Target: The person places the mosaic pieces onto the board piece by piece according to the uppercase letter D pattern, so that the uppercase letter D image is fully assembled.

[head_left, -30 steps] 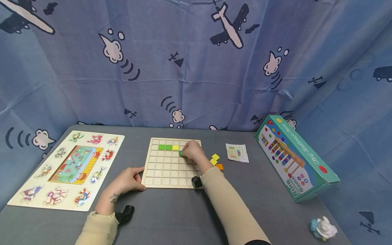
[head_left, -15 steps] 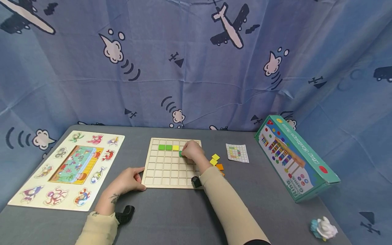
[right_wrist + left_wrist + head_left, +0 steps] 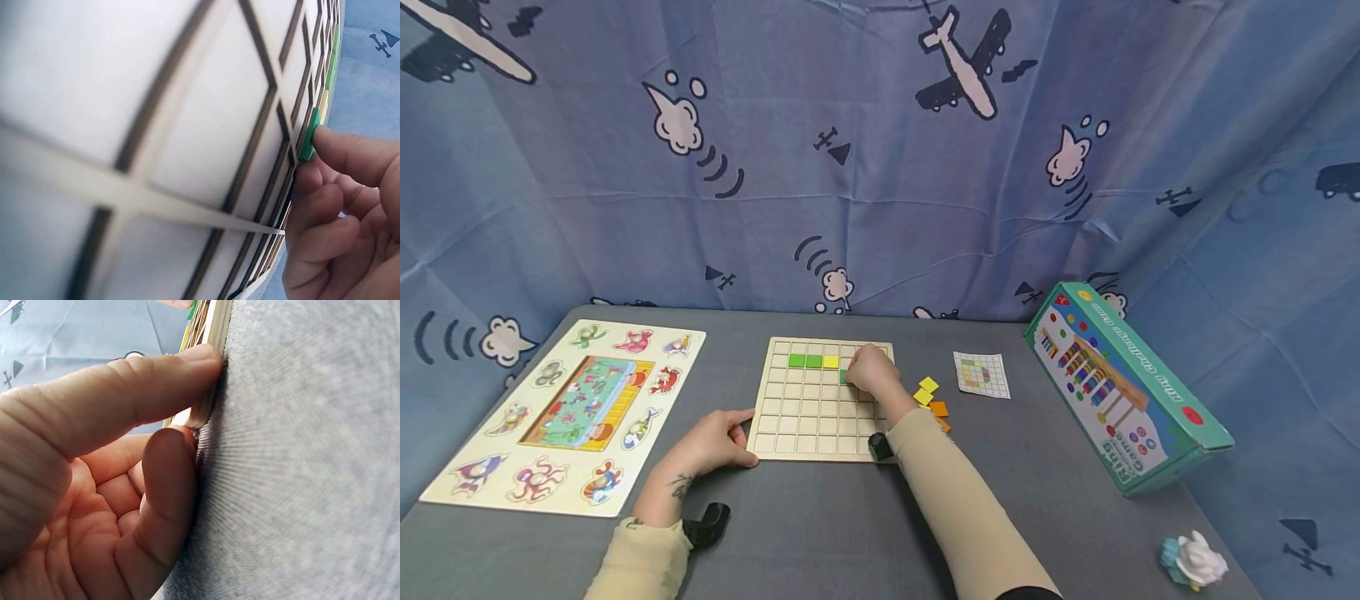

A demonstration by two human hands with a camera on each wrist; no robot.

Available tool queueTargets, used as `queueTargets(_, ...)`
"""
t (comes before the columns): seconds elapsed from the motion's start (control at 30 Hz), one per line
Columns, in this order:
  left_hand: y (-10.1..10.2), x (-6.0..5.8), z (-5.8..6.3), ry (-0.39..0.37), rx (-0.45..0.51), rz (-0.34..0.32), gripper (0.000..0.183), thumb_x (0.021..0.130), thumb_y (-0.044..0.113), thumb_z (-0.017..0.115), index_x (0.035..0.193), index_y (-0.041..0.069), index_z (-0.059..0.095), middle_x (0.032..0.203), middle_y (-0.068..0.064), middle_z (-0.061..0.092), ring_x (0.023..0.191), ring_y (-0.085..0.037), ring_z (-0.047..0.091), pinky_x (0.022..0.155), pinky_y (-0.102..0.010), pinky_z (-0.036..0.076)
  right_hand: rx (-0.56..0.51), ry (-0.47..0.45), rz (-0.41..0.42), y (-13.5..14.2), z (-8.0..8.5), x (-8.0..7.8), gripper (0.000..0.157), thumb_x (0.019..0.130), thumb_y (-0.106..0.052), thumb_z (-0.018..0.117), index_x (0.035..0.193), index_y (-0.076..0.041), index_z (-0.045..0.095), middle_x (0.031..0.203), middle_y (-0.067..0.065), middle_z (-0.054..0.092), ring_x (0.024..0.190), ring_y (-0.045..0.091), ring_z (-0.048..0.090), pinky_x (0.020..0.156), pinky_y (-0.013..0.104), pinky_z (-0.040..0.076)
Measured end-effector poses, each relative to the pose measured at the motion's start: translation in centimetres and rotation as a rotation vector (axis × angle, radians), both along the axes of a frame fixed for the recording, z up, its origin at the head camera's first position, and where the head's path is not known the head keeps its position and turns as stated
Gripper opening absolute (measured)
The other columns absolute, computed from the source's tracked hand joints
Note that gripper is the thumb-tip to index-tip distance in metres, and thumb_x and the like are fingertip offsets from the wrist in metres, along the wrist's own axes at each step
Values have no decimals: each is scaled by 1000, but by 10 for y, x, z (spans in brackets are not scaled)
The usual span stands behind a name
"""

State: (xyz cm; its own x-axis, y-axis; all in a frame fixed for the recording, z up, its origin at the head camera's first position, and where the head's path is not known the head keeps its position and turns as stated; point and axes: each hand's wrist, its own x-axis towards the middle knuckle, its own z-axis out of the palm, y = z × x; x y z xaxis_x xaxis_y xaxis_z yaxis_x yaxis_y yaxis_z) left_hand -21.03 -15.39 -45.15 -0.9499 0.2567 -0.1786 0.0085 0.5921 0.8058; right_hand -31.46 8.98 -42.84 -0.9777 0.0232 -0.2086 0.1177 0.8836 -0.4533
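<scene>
A pale wooden grid board [image 3: 808, 408] lies flat on the table. Two light green tiles [image 3: 805, 361] and a yellow tile [image 3: 831, 362] sit in a row near its far side. My right hand [image 3: 872, 371] is over the board's far right part and pinches a darker green tile [image 3: 310, 135] between thumb and fingers, right at the grid's surface. My left hand [image 3: 718, 442] holds the board's near left corner, its thumb [image 3: 197, 356] on the near edge and a finger curled at the left edge.
Several yellow tiles [image 3: 923, 397] and orange tiles [image 3: 938, 408] lie right of the board, partly behind the right sleeve. Beyond them lies a printed pattern card [image 3: 996, 375]. A sea-animal puzzle board [image 3: 482, 442] lies left, a green game box [image 3: 1150, 400] right, and a white-and-blue figurine [image 3: 1198, 560] front right.
The right forearm has shifted very slightly left, showing a little more of the orange tiles. Both hands otherwise stay in place.
</scene>
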Motion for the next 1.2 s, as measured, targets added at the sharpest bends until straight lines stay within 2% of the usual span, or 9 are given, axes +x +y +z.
queueTargets(0.2, 0, 0, 0, 5, -3, -4, 76, 61, 0, 77, 130, -10, 46, 59, -1, 49, 50, -11, 41, 46, -24, 32, -32, 7, -12, 0, 0, 3, 18, 80, -18, 67, 64, -13, 58, 65, -1, 54, 56, 15, 49, 54, 32, 36)
queueTargets(0.27, 0, 0, 0, 3, -3, -3, 76, 61, 0, 77, 130, -10, 47, 59, -1, 49, 51, -11, 41, 46, -23, 32, -108, 7, -17, 3, 2, 5, 15, 81, -19, 67, 71, -10, 60, 70, 2, 56, 57, 16, 50, 55, 32, 38)
queueTargets(0.33, 0, 1, 0, 5, 0, -4, 76, 61, 0, 77, 129, -10, 46, 59, -1, 49, 51, -11, 41, 46, -23, 32, -208, 12, -29, 9, 7, 8, 15, 83, -22, 66, 82, -8, 61, 82, 5, 58, 65, 17, 52, 59, 32, 40)
queueTargets(0.47, 0, 1, -1, 12, 9, -12, 77, 61, 0, 77, 129, -11, 46, 59, -1, 50, 50, -10, 41, 46, -23, 33, -427, 34, -54, 25, 17, 18, 28, 85, -23, 63, 104, -3, 59, 101, 12, 55, 80, 22, 52, 67, 35, 43)
queueTargets(0.6, -1, 1, 0, 19, 1, -20, 77, 61, 1, 78, 130, -11, 45, 59, -1, 50, 49, -9, 41, 46, -23, 33, -630, 68, -102, 40, 21, 30, 35, 85, -21, 63, 114, -2, 57, 91, 8, 53, 68, 18, 48, 63, 34, 41)
queueTargets(0.73, -2, 0, 1, 14, -4, -23, 77, 62, 2, 78, 130, -12, 45, 59, -1, 49, 49, -9, 41, 46, -23, 33, -806, 111, -160, 53, 23, 42, 33, 84, -15, 64, 113, -2, 56, 76, 2, 50, 53, 13, 37, 53, 31, 34)
queueTargets(0.93, -2, 0, 0, 10, 4, -15, 77, 62, 1, 77, 130, -11, 45, 59, -1, 50, 50, -10, 42, 46, -23, 33, -911, 144, -206, 69, 21, 61, 30, 83, -9, 64, 111, 0, 56, 72, -2, 52, 54, 12, 39, 50, 29, 32)
queueTargets(1.07, -2, 0, 0, 12, -2, -10, 76, 62, 2, 77, 130, -10, 46, 58, -1, 50, 50, -10, 42, 46, -23, 33, -954, 145, -159, 85, 15, 71, 34, 80, -1, 63, 113, -1, 56, 78, -1, 55, 57, 13, 41, 50, 27, 31)
queueTargets(1.2, -2, 0, 1, 16, -7, -11, 75, 62, 2, 77, 129, -10, 47, 58, -1, 50, 50, -11, 42, 46, -24, 32, -991, 146, -5, 105, 9, 78, 43, 77, 6, 63, 119, 0, 52, 88, 5, 54, 59, 11, 47, 52, 25, 35)
